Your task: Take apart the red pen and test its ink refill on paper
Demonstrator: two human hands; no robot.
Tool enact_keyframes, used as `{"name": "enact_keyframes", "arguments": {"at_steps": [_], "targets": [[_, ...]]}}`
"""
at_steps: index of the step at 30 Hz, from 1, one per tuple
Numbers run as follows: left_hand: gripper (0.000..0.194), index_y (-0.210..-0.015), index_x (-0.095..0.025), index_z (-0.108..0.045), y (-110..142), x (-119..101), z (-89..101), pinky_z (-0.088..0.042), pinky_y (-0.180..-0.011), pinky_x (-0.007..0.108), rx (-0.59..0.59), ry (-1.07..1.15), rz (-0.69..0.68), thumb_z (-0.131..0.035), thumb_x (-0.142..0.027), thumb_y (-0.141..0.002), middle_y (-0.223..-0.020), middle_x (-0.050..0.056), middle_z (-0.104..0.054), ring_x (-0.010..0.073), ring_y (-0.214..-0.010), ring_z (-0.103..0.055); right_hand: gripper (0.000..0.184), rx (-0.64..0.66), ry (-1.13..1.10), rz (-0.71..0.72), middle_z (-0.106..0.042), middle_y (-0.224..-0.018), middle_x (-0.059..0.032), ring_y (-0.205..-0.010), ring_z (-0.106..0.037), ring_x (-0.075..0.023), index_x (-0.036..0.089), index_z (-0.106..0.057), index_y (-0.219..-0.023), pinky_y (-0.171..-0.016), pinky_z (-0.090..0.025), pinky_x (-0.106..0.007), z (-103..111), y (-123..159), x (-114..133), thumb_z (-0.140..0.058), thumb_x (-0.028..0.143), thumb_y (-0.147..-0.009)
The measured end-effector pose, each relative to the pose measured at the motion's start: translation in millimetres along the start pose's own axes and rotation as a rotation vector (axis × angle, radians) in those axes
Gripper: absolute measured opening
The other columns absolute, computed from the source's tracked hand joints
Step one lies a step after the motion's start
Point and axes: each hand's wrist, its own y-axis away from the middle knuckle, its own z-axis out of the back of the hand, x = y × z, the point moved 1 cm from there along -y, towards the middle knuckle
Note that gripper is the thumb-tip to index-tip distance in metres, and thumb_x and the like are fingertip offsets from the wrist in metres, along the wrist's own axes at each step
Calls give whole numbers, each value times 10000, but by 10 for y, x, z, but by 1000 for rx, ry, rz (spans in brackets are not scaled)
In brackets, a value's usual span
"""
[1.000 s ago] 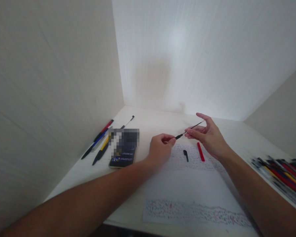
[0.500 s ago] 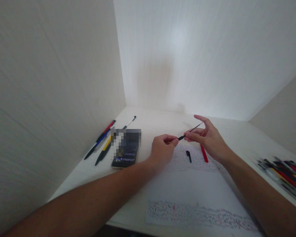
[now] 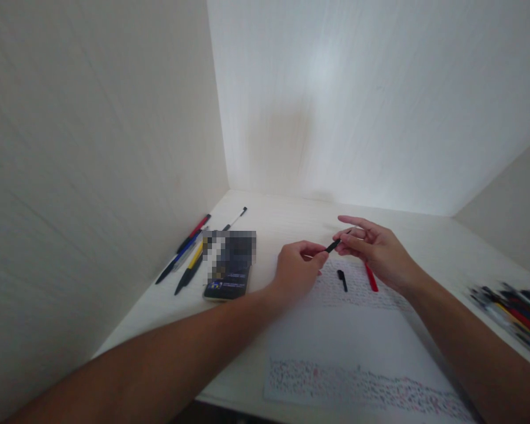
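Observation:
Between my two hands is a short black pen part (image 3: 333, 245), tilted up to the right above the written sheet. My left hand (image 3: 301, 265) pinches its lower end between thumb and fingers. At the upper end, my right hand (image 3: 373, 250) closes thumb and fingertips on the thin pen refill (image 3: 348, 232), its index finger stretched out to the left. Most of the refill is hidden by that hand. Below them, on the paper (image 3: 340, 333), lie a black pen cap (image 3: 343, 281) and a red pen piece (image 3: 371, 278), its upper end covered by my right hand.
A phone (image 3: 227, 289), partly pixelated, lies left of my left hand. Several pens (image 3: 189, 262) rest along the left wall, with a white and black one (image 3: 236, 218) behind the phone. A pile of pens and parts (image 3: 516, 312) sits at the right edge. White walls enclose the desk.
The thin refill stuck out long beyond my right fingers before; now little of it shows. My right index finger has swung left and lower. The view has shifted slightly.

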Motion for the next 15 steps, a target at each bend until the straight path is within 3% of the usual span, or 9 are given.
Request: {"name": "enact_keyframes", "arguments": {"at_steps": [7,15], "targets": [[108,-891,-95,-724,9,-27,12,-520,-610,249,26,67,-6,-718,-110,-784,-720,60,-706,110,-598,-632,602,5,-2,-9,-723,-949,-59,-759,-684,-200,262,-567,-1326,-807,-587,-428,13,11,5,-792,328,-771],[167,-933,-95,-724,13,-14,6,-530,-634,254,37,78,-1,-730,-76,-767,-783,73,-721,113,-631,-652,604,-7,27,11,-714,-908,-44,-765,-665,-201,268,-555,-1335,-825,-573,-415,50,-2,-1,-784,345,-781]]}}
